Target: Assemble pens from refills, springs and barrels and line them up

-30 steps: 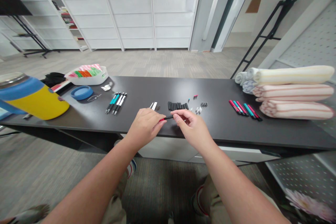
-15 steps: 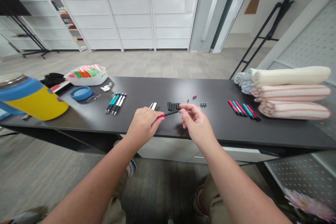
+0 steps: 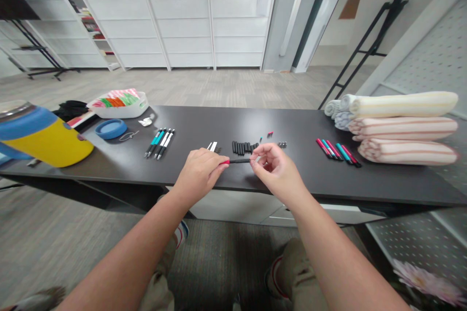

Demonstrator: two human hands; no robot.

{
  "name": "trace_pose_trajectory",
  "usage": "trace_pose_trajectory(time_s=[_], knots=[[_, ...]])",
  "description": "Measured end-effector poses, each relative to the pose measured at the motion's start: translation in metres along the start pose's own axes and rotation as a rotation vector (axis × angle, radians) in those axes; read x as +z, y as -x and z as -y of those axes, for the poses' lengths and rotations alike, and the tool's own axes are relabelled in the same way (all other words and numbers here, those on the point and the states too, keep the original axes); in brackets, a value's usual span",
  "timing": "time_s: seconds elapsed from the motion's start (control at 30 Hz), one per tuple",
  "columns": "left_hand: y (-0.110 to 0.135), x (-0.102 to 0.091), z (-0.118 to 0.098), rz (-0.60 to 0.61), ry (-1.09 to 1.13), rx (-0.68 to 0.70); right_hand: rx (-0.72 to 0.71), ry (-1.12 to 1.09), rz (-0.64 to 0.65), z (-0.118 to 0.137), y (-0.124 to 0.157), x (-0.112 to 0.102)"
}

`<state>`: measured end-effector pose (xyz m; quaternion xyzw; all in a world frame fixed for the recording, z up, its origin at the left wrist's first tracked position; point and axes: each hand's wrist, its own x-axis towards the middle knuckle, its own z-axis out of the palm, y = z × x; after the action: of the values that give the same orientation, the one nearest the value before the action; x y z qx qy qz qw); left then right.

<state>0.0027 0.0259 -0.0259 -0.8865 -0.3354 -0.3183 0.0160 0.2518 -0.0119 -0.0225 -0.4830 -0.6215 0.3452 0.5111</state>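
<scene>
A dark surface (image 3: 204, 121) with white fronts (image 3: 229, 205) beneath stands on grey streaked carpet (image 3: 182, 86). Tall white panels (image 3: 186, 12) line the far side; at right rise a black stand (image 3: 393, 8) and a pale perforated board (image 3: 434, 58).

On the surface (image 3: 204, 124), left to right, are a jug (image 3: 51, 141), a lid (image 3: 111, 129) with a tray (image 3: 143, 108) behind it, a row of pens (image 3: 159, 144), a row of tubes (image 3: 241, 147), a row of barrels (image 3: 337, 152) and, just beside these, stacked towels (image 3: 406, 129). Between the left grip (image 3: 200, 169) and right grip (image 3: 276, 170) is a pen piece (image 3: 240, 161), before the tubes. Cabinets (image 3: 182, 14) stand behind, across the floor (image 3: 204, 85).
</scene>
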Motion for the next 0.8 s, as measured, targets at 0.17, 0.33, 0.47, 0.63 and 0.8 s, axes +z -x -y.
trace_pose_trajectory(time_s=[0.17, 0.33, 0.47, 0.63, 0.8], knots=[[0.0008, 0.0006, 0.0013, 0.02, 0.007, 0.01, -0.031, 0.066, 0.01, 0.0025, 0.0019, -0.0025], [0.001, -0.0001, 0.0011, 0.024, 0.01, 0.021, -0.034, 0.097, 0.028, 0.0021, 0.0034, -0.0036], [0.0005, -0.0015, 0.0005, 0.019, 0.024, 0.019, -0.034, 0.086, 0.027, -0.0004, 0.0033, -0.002], [0.0011, -0.002, 0.0007, 0.009, 0.06, 0.011, -0.02, 0.008, 0.012, -0.0003, 0.0033, 0.0019], [0.0005, -0.0034, 0.0006, 0.007, 0.097, -0.021, -0.004, -0.12, 0.026, 0.0018, 0.0024, 0.001]])
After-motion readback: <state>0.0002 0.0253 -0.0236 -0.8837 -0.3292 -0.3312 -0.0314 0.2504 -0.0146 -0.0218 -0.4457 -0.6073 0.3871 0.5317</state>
